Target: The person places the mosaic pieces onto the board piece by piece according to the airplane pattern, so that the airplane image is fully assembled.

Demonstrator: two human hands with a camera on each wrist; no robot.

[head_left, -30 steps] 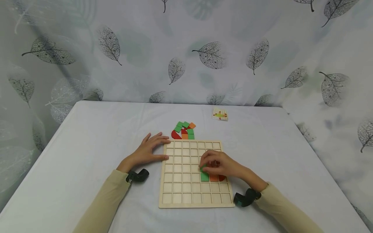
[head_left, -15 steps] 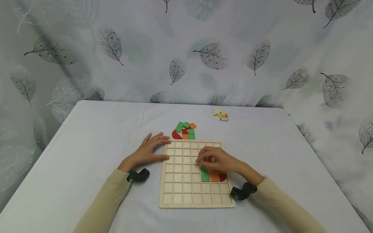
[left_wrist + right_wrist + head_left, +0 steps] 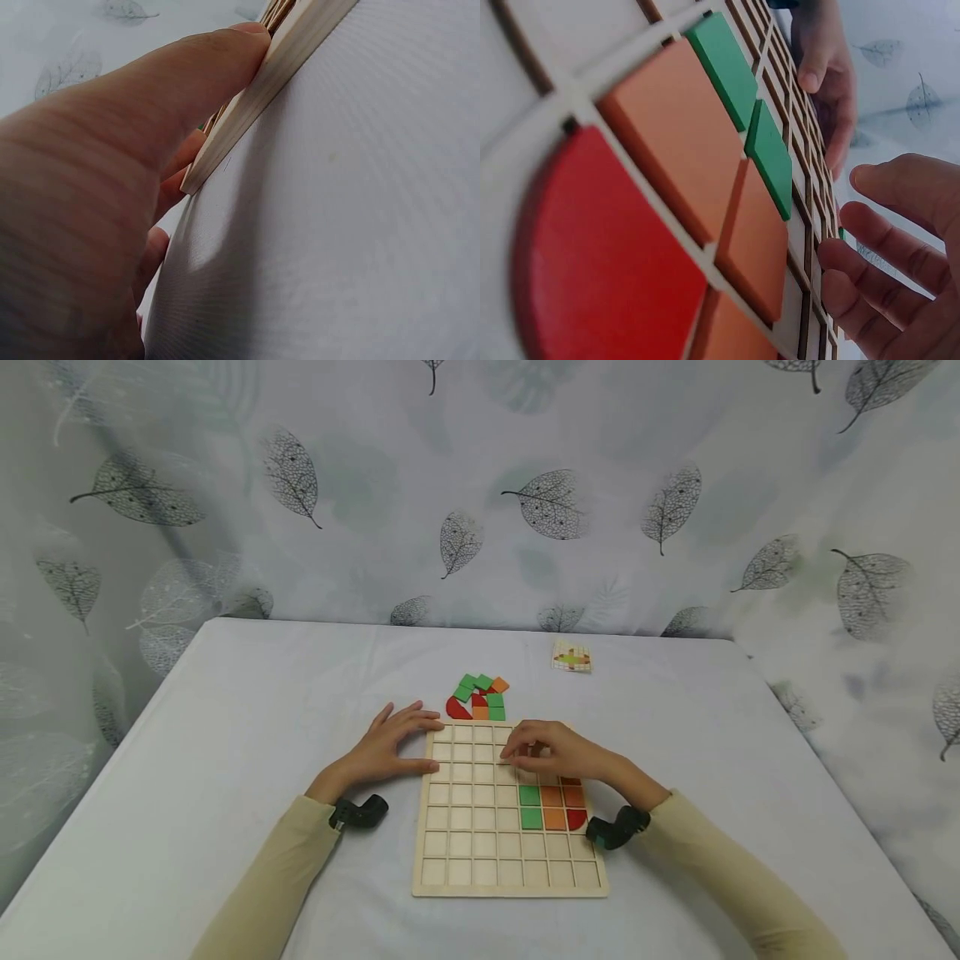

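A wooden grid board (image 3: 510, 891) lies on the table. My left hand (image 3: 375, 752) rests at its upper left edge, fingers and thumb spread; in the left wrist view the thumb (image 3: 187, 75) touches the board's side. Over the upper right cells hovers my right hand (image 3: 558, 752), fingers loosely bent with nothing between them in the right wrist view. Below it, two green tiles (image 3: 529, 796) sit one above the other in the grid. Beside them are several orange tiles (image 3: 553, 818) and a red rounded tile (image 3: 576, 819). Another reddish piece is partly hidden under the right hand.
Loose green, red and orange tiles (image 3: 463, 694) lie in a pile just behind the board. Farther back stands a small card (image 3: 572, 657) with a coloured grid picture. A leaf-patterned curtain (image 3: 360, 527) hangs behind the white-covered table (image 3: 225, 760).
My right hand has moved up and slightly left, away from the green tiles, uncovering them and the orange tiles beside them. The left hand has stayed at the board's edge.
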